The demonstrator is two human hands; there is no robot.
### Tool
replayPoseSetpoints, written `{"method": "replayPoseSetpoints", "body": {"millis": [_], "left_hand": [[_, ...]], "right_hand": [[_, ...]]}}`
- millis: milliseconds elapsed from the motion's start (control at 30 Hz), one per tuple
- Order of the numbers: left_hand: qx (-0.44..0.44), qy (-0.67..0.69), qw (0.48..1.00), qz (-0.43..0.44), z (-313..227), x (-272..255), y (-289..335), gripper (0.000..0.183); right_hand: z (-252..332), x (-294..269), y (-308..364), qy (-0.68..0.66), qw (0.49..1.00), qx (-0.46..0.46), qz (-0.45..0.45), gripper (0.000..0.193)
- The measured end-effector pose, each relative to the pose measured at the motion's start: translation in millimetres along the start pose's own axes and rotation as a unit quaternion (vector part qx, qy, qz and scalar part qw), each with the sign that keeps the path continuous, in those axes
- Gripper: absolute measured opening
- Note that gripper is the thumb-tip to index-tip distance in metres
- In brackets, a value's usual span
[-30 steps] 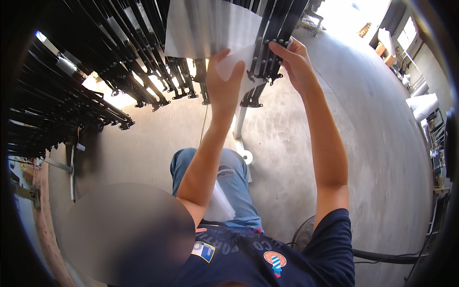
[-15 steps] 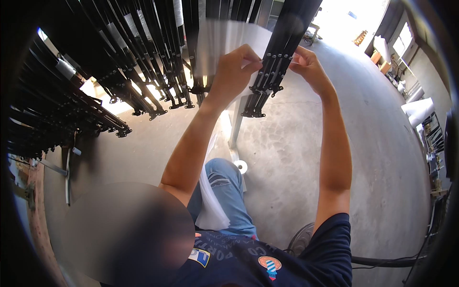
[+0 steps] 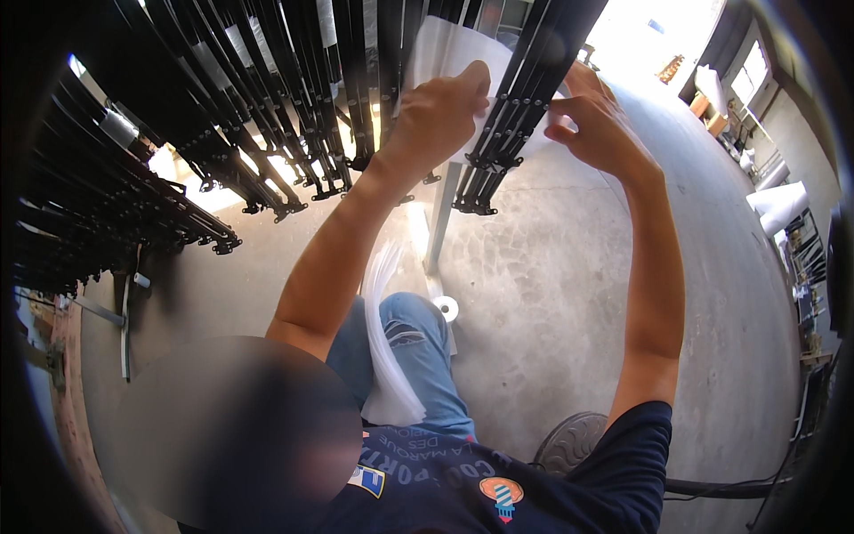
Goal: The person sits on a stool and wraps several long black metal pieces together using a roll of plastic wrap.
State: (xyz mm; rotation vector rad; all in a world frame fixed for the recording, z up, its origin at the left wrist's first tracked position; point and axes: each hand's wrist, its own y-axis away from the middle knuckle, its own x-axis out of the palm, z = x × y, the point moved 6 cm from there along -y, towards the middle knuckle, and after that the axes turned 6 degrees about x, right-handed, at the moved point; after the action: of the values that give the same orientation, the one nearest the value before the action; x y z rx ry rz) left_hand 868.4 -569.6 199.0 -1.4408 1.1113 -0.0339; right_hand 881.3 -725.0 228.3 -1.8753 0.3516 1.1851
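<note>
A hanging bundle of black metal bars [image 3: 532, 67] with bolted joints ends in small flat brackets between my hands. Behind it spreads a thin, translucent white sheet [image 3: 452, 46], flaring up to the left of the bars and showing a little to their right. My left hand [image 3: 442, 114] is closed at the bundle's left side, its curled fingers on the sheet; their exact grip is partly hidden. On the right side, my right hand [image 3: 598, 125] has thumb and forefinger apart close to the bars, over the sheet's other part. White strips [image 3: 390, 378] lie across my thigh.
Rows of similar black bars [image 3: 294, 116] hang at the left and far side. A grey metal post [image 3: 439, 218] stands below the bundle, with a small white roll [image 3: 447, 309] near its foot beside my knee. Larger white rolls [image 3: 778, 206] lie along the right wall.
The sheet has shifted up and right behind the bars. My left fingers have curled further; my right hand has moved slightly right and its fingers have spread.
</note>
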Motion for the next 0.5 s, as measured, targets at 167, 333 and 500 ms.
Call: {"method": "replayPoseSetpoints", "body": {"millis": [167,333,500], "left_hand": [[0.028,-0.033,0.999,0.017,4,7,-9,0.018],[0.159,-0.102,0.98,-0.062,-6,4,-8,0.03],[0.22,-0.254,0.941,0.034,-12,8,-16,0.045]], "right_hand": [[-51,32,12,-0.132,0.925,0.255,0.25,0.023],[-43,28,26,-0.025,0.997,0.056,-0.044,0.013],[-54,67,4,-0.214,0.97,0.1,0.062,0.012]]}}
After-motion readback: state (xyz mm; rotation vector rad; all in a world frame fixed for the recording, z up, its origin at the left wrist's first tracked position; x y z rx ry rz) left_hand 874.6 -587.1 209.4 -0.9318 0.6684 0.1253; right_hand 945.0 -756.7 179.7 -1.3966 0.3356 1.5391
